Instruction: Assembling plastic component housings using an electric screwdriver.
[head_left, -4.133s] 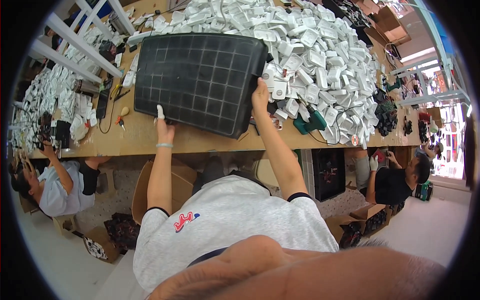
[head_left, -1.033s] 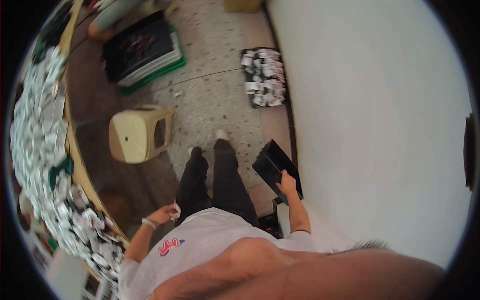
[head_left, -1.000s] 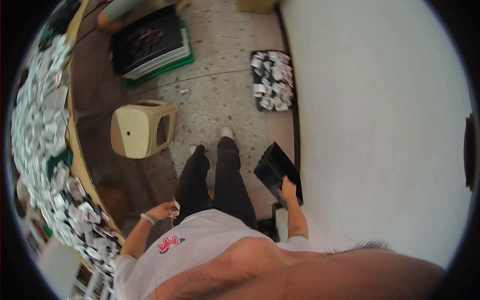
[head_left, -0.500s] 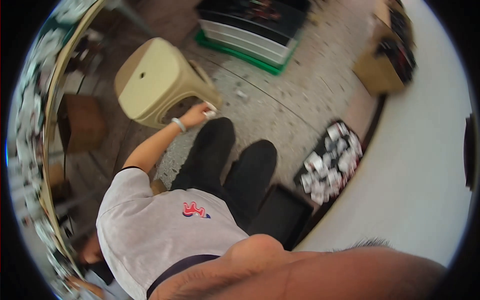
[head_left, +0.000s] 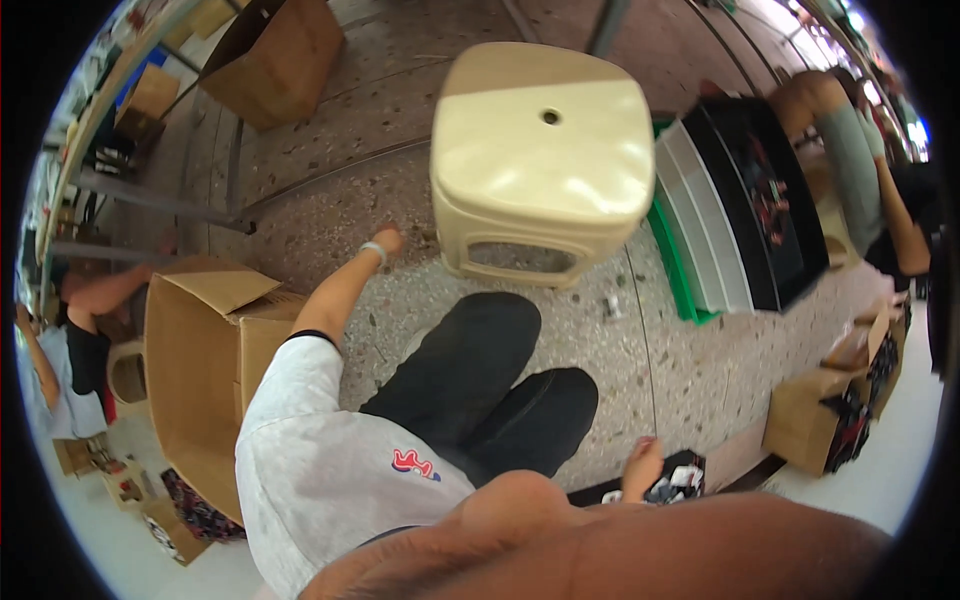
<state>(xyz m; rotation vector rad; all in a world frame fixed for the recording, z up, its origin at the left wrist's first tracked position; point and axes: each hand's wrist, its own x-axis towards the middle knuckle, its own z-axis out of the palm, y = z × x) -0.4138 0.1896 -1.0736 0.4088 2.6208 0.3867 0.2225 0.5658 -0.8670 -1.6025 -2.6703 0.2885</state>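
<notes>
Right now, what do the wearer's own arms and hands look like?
Both hands bare, no gloves. The left hand has a pale band at the wrist; the arm comes out of a short light-grey sleeve with dark trim. The right hand shows only in part, forearm bare.

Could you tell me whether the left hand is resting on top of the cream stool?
No, the left hand reaches down beside the cream stool, near its base.

Light grey short-sleeved shirt (head_left: 320, 470) with dark sleeve trim and small red-blue chest mark; black trousers (head_left: 490, 385); pale wristband (head_left: 373, 250).
</notes>
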